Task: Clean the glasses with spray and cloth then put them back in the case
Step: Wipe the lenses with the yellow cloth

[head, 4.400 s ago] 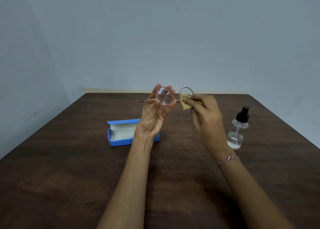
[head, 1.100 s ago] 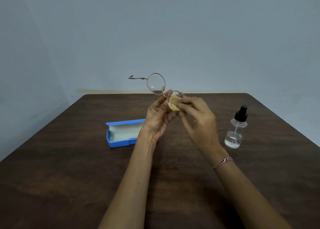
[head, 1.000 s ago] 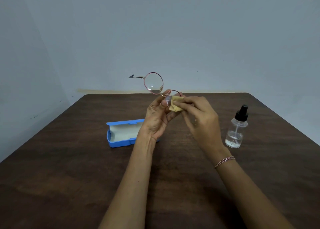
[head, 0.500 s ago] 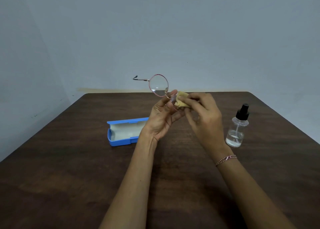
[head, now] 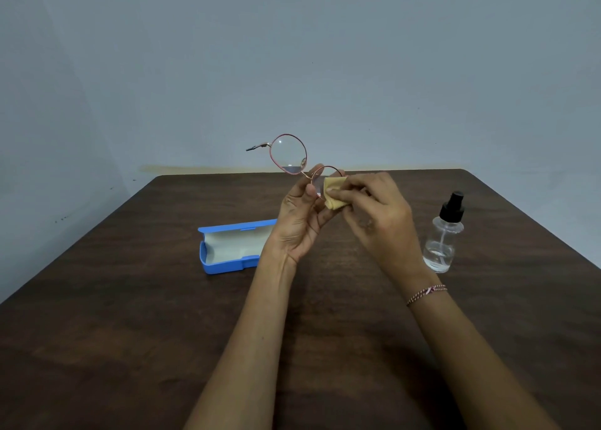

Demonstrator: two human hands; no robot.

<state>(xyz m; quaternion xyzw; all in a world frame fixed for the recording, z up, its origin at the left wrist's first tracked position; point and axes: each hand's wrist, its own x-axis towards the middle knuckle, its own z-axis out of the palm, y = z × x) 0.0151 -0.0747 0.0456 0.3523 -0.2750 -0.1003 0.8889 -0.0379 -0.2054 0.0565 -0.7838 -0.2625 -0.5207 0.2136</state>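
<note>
Right hand [head: 377,215] first: its fingertips [head: 330,190] are pinched together on the yellow cloth [head: 335,197], pressing it flat against the lower lens of the glasses [head: 289,155]. The left hand [head: 300,221] has thumb and fingers clamped on the rim of that same lens, palm turned towards the camera, so the two hands meet right at the frame. The glasses are held up in the air, tilted, the free lens sticking out at about ten o'clock from the fingers, its arm pointing off to nine o'clock, with a small highlight on the glass. Both forearms run down to the bottom edge; there is a thin bracelet [head: 426,293] on the right wrist. Out from the hands now: at eight o'clock from the left hand the blue case [head: 224,263] lies open on the table [head: 130,332], pale lining showing, its right end hidden behind the left wrist. At four o'clock from the right hand stands the spray [head: 444,234], upright, black nozzle on top, a little clear liquid at the bottom, apart from the wrist. The dark wooden table runs back to a plain grey wall [head: 325,55] at twelve o'clock.
</note>
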